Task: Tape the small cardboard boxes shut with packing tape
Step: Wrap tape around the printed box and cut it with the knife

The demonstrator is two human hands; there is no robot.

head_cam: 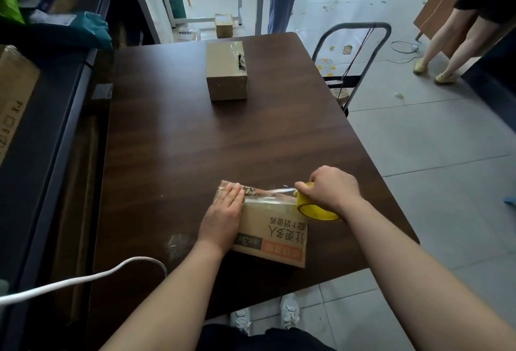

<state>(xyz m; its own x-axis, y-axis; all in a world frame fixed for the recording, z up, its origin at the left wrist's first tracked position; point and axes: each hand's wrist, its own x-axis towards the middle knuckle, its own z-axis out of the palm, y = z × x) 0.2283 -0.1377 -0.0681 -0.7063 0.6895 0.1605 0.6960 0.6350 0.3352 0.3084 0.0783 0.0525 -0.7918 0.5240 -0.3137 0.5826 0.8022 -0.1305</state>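
One box (276, 227) under flat left grip (223, 215); right grip (332, 188) holds tape roll (317, 212).

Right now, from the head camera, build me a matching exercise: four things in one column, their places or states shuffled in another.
1. left hand
2. right hand
3. far box
4. white cable

A. crosses the table's near left corner
B. grips the yellow tape roll
C. stands alone at the far end
D. rests flat on the near box

Pairs: 1-D, 2-B, 3-C, 4-A.
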